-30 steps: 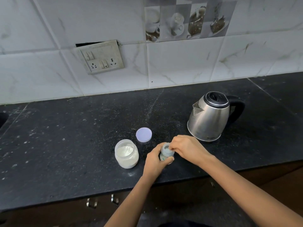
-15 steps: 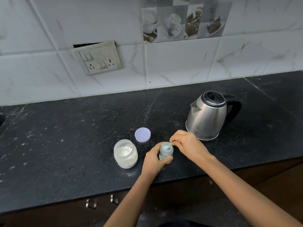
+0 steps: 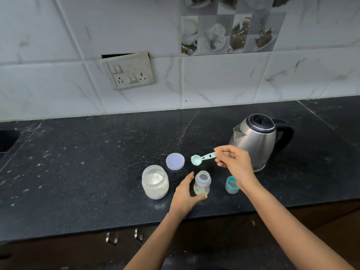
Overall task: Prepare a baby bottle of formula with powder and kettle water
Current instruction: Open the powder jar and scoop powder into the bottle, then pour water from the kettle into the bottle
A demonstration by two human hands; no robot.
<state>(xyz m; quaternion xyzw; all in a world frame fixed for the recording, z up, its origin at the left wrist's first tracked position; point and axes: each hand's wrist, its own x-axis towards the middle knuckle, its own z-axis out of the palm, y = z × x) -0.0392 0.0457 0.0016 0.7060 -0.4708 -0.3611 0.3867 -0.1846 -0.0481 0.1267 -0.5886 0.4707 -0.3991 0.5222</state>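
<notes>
The small baby bottle (image 3: 202, 184) stands open and upright on the black counter (image 3: 87, 162). My left hand (image 3: 184, 193) cups it from the left: the thumb touches its base, and the straight fingers stand a little off its side. My right hand (image 3: 233, 162) pinches the handle of a teal scoop (image 3: 202, 158) above and behind the bottle. The scoop's bowl faces up with only a white film in it. The open jar of white powder (image 3: 155, 181) stands left of the bottle. The steel kettle (image 3: 255, 141) with its black handle stands at the back right.
The jar's lilac lid (image 3: 175, 161) lies flat behind the jar. A teal bottle collar (image 3: 231, 185) sits right of the bottle, under my right wrist. The counter's front edge runs just below my left hand. A switch and socket plate (image 3: 129, 72) hangs on the tiled wall.
My right hand has lifted the scoop off the bottle's mouth, up and back. My left hand has loosened from its grip round the bottle. The teal collar has come into view.
</notes>
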